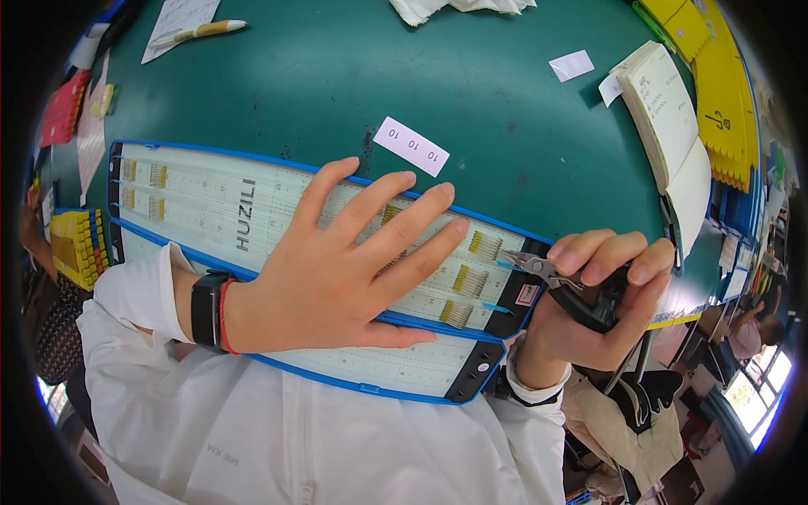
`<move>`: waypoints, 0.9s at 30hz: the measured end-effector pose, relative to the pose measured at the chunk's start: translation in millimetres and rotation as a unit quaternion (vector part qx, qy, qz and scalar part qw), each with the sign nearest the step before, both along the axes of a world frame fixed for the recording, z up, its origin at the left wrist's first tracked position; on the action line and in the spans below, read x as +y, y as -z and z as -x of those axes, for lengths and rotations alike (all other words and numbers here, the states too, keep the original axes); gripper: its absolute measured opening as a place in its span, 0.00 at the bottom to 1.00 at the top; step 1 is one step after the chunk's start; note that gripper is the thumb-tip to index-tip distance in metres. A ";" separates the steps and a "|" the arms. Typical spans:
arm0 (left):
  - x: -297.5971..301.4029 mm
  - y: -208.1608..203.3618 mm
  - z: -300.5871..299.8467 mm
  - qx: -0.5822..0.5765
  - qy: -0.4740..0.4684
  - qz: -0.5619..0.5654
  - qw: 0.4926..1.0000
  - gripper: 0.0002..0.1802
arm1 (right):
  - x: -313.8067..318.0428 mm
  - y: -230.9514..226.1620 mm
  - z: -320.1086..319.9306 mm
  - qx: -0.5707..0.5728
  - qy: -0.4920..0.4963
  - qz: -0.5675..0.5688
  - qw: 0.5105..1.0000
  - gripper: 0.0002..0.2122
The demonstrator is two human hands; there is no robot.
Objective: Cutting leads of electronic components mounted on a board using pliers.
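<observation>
A long, flat fishing-rig case [261, 187] with blue edges lies unfolded at the near side of the green table. Its white ruled panel carries fine lengthwise lines and several clusters of small yellow pins [470, 280]. My left hand [358, 252] rests across the middle of the panel, fingers spread, hiding some of the clusters. In my right hand [619, 286] I grip small pliers [582, 303] with black handles. Their metal jaws point left over the black right end of the case. The jaw tips are close to a blue strip there; whether they touch it I cannot tell.
A printed white slip [411, 146] lies just beyond the case. An open notebook [661, 114] and yellow card sheets [724, 109] sit at the right. A pen [202, 32] lies on paper at the far left, with crumpled white tissue [459, 7] at the back.
</observation>
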State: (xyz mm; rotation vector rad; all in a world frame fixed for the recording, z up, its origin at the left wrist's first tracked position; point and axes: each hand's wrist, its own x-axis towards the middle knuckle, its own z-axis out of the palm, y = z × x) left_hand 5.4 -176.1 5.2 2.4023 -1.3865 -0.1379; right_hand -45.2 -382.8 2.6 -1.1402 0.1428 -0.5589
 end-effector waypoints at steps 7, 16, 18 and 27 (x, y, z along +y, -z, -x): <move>2.5 0.3 1.9 0.001 0.001 0.000 1.000 0.41 | 1.9 2.9 2.3 -0.016 -0.021 -0.029 0.999 0.14; -2.0 -6.0 -0.5 0.021 0.027 0.026 0.999 0.43 | -27.1 -23.3 21.5 -0.030 0.017 0.167 0.985 0.14; -1.1 -8.6 -2.7 0.034 0.017 -0.013 0.999 0.44 | -41.1 -33.0 21.1 0.174 0.012 0.593 0.786 0.16; 0.4 -4.0 5.5 -0.024 0.032 0.008 0.999 0.47 | -138.6 -16.7 83.0 0.185 0.323 0.555 0.744 0.10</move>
